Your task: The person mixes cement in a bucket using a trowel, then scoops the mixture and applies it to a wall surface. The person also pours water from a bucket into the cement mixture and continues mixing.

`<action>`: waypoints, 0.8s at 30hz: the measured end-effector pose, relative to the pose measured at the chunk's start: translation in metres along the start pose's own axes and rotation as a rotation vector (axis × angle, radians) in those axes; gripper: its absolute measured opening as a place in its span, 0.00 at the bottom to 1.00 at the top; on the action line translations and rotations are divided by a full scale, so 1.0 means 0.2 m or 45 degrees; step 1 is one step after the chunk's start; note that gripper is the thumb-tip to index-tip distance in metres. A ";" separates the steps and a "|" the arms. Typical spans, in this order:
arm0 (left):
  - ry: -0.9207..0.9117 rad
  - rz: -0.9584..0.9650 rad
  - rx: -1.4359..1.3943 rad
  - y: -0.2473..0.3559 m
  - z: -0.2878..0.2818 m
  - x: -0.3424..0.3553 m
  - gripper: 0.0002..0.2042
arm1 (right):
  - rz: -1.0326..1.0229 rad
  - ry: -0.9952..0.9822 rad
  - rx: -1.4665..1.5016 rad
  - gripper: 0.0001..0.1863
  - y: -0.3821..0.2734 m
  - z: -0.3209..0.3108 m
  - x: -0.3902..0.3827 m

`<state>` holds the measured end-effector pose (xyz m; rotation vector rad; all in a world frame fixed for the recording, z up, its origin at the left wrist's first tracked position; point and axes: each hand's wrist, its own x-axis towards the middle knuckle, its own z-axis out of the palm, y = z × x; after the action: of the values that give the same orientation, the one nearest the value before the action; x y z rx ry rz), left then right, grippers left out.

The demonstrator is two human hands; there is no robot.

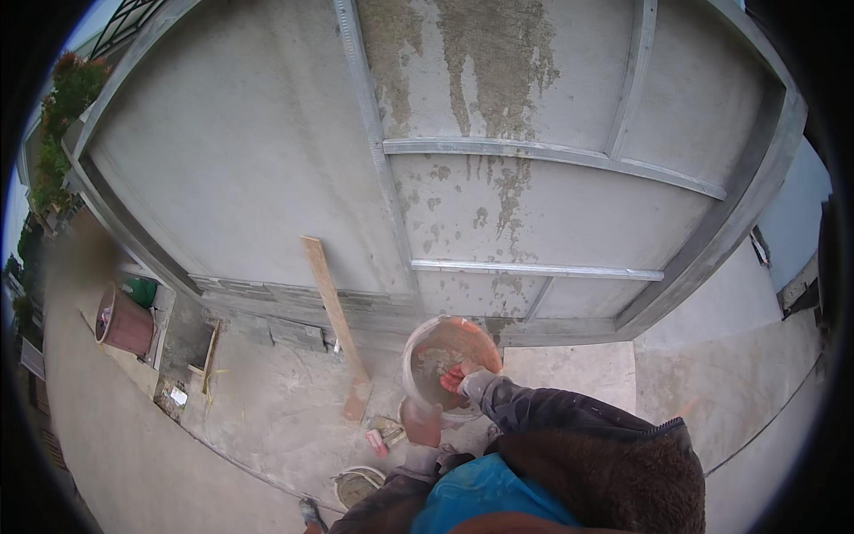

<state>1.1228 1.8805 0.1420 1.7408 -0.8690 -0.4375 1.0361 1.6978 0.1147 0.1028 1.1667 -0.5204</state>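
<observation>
- The orange plastic bucket (478,338) sits on the concrete floor (249,418) near the foot of the wall panel (258,178); it could tip if pressure on its rim is uneven, spilling the wet grey mix (431,363) inside.
- The right hand (455,377) is inside the bucket with fingers curled; whether it grips anything, I cannot tell. Bare skin in what looks like cement could get irritated, and the cuff could soak.
- The left hand (422,425) is blurred at the near rim, seemingly loosely open; a slick rim could slip from it.
- The bucket is round and crusted pale; the mix looks lumpy.
- Near it lie 1 small pink-and-white object (376,442) and 1 smaller round bucket (360,469), both possible trip points.
- A long, flat wooden board (331,303) leans left; a knock could topple it.
- The panel is smooth and grey, with ribbed metal strips (551,153) and rough, damp-looking streaks.
</observation>
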 end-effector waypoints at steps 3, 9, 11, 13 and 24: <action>-0.090 0.012 -0.009 0.21 -0.08 -0.06 0.22 | -0.035 0.087 0.261 0.12 0.15 -0.06 0.04; -0.078 -0.494 -0.536 0.16 -0.05 0.07 0.20 | -0.166 -0.275 0.567 0.17 -0.30 0.58 -0.46; -0.105 -0.570 -0.634 0.12 -0.05 0.07 0.19 | -0.496 -1.368 0.495 0.20 -0.73 0.90 -1.02; -0.175 -0.685 -0.740 0.24 -0.01 0.09 0.18 | -1.222 -1.475 0.528 0.24 -1.03 1.02 -1.65; -0.454 -0.329 -0.718 0.45 -0.03 -0.06 0.19 | -0.144 0.045 0.441 0.13 -0.02 -0.29 -0.12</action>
<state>1.0877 1.8805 0.2262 1.2657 -0.6750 -1.0793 0.9773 1.7229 0.1134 0.3465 1.1122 -0.8210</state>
